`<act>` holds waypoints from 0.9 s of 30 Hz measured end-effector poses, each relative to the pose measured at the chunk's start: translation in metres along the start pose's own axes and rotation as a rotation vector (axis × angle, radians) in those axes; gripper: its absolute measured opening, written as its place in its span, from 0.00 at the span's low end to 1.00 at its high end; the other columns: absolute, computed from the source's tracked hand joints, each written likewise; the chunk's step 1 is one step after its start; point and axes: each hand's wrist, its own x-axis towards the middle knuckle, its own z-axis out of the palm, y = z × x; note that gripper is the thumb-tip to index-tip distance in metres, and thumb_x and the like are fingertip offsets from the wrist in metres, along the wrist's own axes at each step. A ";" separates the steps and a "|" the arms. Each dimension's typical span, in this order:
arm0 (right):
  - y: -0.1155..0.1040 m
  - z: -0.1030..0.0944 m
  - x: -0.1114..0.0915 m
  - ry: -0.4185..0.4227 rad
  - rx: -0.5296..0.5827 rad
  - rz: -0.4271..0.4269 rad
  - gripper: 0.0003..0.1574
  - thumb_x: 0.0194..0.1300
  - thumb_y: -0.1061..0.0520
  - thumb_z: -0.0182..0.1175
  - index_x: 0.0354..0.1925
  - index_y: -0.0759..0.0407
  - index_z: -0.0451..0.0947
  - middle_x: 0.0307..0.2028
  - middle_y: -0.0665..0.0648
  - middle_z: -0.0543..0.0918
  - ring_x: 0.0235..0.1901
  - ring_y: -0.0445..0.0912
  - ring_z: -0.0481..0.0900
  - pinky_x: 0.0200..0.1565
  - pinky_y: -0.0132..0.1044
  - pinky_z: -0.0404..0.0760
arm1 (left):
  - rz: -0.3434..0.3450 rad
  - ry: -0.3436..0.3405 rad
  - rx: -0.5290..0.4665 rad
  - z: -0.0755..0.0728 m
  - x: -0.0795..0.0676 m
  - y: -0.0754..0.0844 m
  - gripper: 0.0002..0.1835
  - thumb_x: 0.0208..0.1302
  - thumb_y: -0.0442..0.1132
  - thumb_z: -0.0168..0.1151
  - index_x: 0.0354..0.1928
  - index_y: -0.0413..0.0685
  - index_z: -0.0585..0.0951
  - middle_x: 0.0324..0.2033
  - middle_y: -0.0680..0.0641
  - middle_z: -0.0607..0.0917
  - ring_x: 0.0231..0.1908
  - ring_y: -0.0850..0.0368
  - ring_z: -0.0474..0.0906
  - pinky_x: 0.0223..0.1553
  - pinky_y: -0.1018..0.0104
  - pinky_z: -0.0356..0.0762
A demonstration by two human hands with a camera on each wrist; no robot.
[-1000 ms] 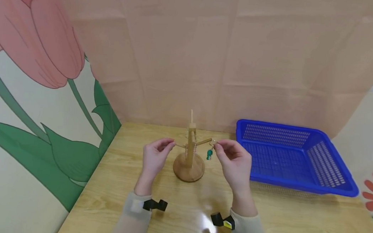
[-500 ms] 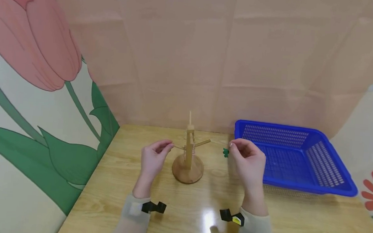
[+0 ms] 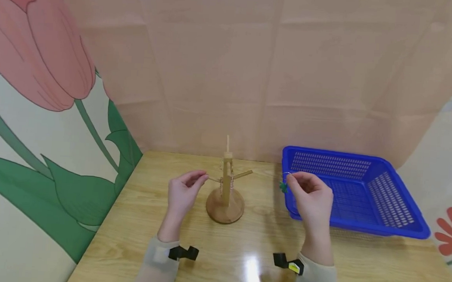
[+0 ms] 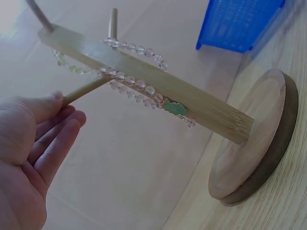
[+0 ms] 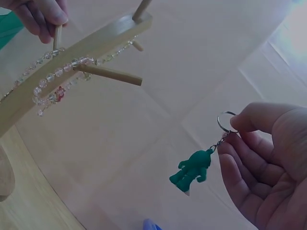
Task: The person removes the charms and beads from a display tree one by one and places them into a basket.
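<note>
A wooden stand (image 3: 226, 184) with a round base and several pegs stands on the table, beaded bracelets (image 4: 136, 85) hanging from its pegs. My left hand (image 3: 184, 192) pinches the tip of the left peg (image 4: 81, 92) between thumb and fingers. To the right, my right hand (image 3: 311, 196) pinches the metal ring of a keychain (image 5: 192, 168), whose green figure dangles from a short chain. In the head view the keychain overlaps the near-left rim of the blue basket. The stand's right peg (image 5: 112, 75) has a bracelet near its root and a bare outer end.
A blue plastic basket (image 3: 364, 229) with perforated walls sits at the right on the wooden table (image 3: 203, 260). Pinkish cloth (image 3: 214, 71) hangs behind the table. A wall with a painted tulip (image 3: 48, 57) rises at the left.
The right hand has carried the keychain off the end of the right peg and rightward to the basket's left edge. The left hand keeps its pinch on the left peg.
</note>
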 end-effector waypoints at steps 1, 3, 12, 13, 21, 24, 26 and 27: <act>0.000 -0.001 0.000 0.000 -0.004 0.002 0.13 0.68 0.54 0.77 0.43 0.63 0.89 0.32 0.47 0.89 0.30 0.41 0.83 0.30 0.27 0.79 | 0.000 0.002 0.003 0.000 0.000 0.003 0.05 0.66 0.26 0.74 0.42 0.29 0.90 0.35 0.38 0.92 0.35 0.37 0.91 0.36 0.81 0.82; 0.001 -0.004 0.001 0.010 -0.014 0.008 0.13 0.68 0.53 0.77 0.43 0.62 0.90 0.32 0.47 0.89 0.31 0.41 0.83 0.29 0.27 0.79 | 0.003 0.001 0.004 0.000 -0.001 0.012 0.05 0.66 0.25 0.74 0.42 0.29 0.90 0.35 0.38 0.92 0.35 0.38 0.91 0.36 0.81 0.82; 0.001 -0.019 0.007 0.049 -0.018 0.073 0.16 0.69 0.49 0.77 0.46 0.60 0.90 0.34 0.48 0.89 0.34 0.42 0.83 0.31 0.29 0.77 | 0.001 0.006 -0.002 -0.001 -0.003 0.027 0.04 0.67 0.25 0.73 0.42 0.32 0.91 0.36 0.38 0.92 0.36 0.38 0.91 0.37 0.79 0.83; 0.001 -0.022 0.007 0.054 -0.024 0.085 0.16 0.69 0.49 0.77 0.46 0.59 0.90 0.34 0.48 0.89 0.35 0.42 0.83 0.32 0.29 0.77 | -0.004 0.003 -0.005 -0.001 -0.003 0.027 0.04 0.67 0.25 0.73 0.42 0.31 0.91 0.36 0.38 0.92 0.36 0.37 0.91 0.37 0.80 0.83; -0.004 -0.050 0.031 -0.016 -0.234 0.050 0.21 0.71 0.42 0.73 0.49 0.57 0.90 0.37 0.43 0.89 0.37 0.38 0.84 0.36 0.25 0.78 | -0.020 -0.012 -0.027 -0.001 -0.004 0.027 0.04 0.67 0.25 0.73 0.42 0.31 0.90 0.36 0.37 0.92 0.37 0.29 0.89 0.37 0.80 0.82; -0.009 -0.064 0.046 -0.089 -0.357 0.001 0.25 0.72 0.38 0.70 0.51 0.57 0.90 0.39 0.45 0.90 0.38 0.35 0.83 0.37 0.22 0.77 | -0.012 -0.013 -0.028 -0.002 -0.004 0.026 0.05 0.67 0.25 0.72 0.42 0.29 0.90 0.36 0.37 0.92 0.36 0.31 0.89 0.37 0.80 0.83; -0.010 -0.074 0.057 -0.144 -0.429 -0.024 0.27 0.73 0.36 0.68 0.52 0.56 0.89 0.42 0.49 0.90 0.38 0.33 0.82 0.38 0.22 0.77 | -0.006 -0.014 -0.030 -0.002 -0.004 0.026 0.05 0.67 0.25 0.73 0.43 0.28 0.90 0.36 0.37 0.92 0.36 0.33 0.90 0.37 0.80 0.83; -0.009 -0.078 0.062 -0.170 -0.456 -0.035 0.27 0.74 0.36 0.68 0.53 0.56 0.89 0.43 0.51 0.91 0.39 0.33 0.81 0.38 0.23 0.77 | -0.002 -0.015 -0.030 -0.003 -0.003 0.026 0.05 0.67 0.24 0.72 0.43 0.28 0.89 0.36 0.36 0.92 0.36 0.35 0.90 0.37 0.80 0.83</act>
